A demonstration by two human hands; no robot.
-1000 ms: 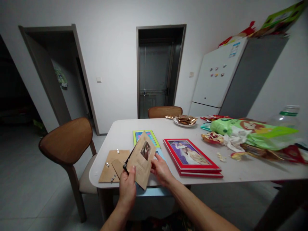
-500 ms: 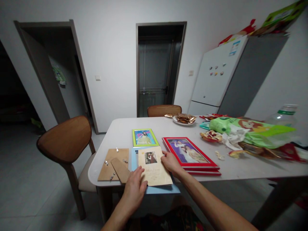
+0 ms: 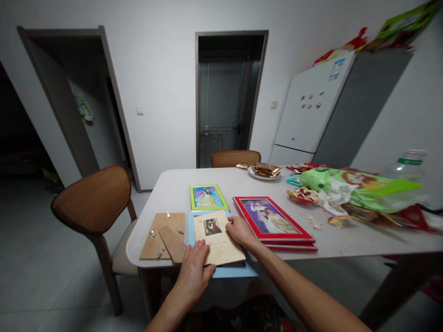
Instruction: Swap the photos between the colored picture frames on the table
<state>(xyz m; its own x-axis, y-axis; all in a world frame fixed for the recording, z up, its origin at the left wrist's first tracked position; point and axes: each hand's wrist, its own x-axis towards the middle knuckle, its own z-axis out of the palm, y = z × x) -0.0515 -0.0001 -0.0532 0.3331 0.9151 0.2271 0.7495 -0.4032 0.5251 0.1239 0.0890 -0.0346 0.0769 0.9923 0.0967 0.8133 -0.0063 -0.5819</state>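
Observation:
A cream photo sheet (image 3: 221,246) with a small couple picture and faint print lies slightly turned over a light blue picture frame (image 3: 238,272), covering most of it. My right hand (image 3: 240,232) is closed, pinching the sheet's upper right edge. At its lower left corner rests my left hand (image 3: 195,265), fingers stretched and thumb apart, touching the sheet and frame edge. Beside that hand lies a brown backing board (image 3: 150,246) with metal clips and a stand leg (image 3: 172,244). Behind the blue frame is a yellow-green picture frame (image 3: 209,207).
Stacked red picture frames (image 3: 277,236) lie right of my right hand. Farther right are fruit pieces (image 3: 302,196), crumpled tissue (image 3: 334,199) and a green bag (image 3: 367,182). A plate of wrapped snacks (image 3: 265,171) stands at the back. A wooden chair (image 3: 93,198) stands left of the table.
The cream sheet has shifted a little to the left and turned slightly on the blue frame. My right hand has moved left with it; my left hand stays at the sheet's corner.

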